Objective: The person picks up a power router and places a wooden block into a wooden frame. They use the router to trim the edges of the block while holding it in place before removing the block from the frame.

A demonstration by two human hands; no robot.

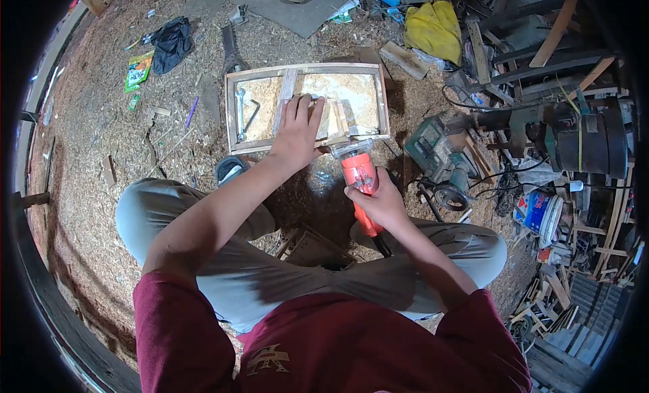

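My right hand (382, 205) is wrapped round the orange body of a corded trim router (358, 168). Its clear base (351, 148) is up against the near edge of a shallow wooden tray (253, 147). My left hand (295, 135) lies with fingers stretched out over the tray's near side, fingertips on thin wood pieces inside. A grey wood strip (289, 84) runs across the tray beside those fingers. Sawdust covers the tray's bottom, and a wrench (240, 116) and a hex key (253, 114) lie at its left end.
Green power tools (433, 153) with cables stand on the right, near piled timber (558, 31) and a paint bucket (541, 214). A yellow cloth (433, 31) lies at the upper right. On the left are a black plastic bag (171, 45) and a green packet (138, 70).
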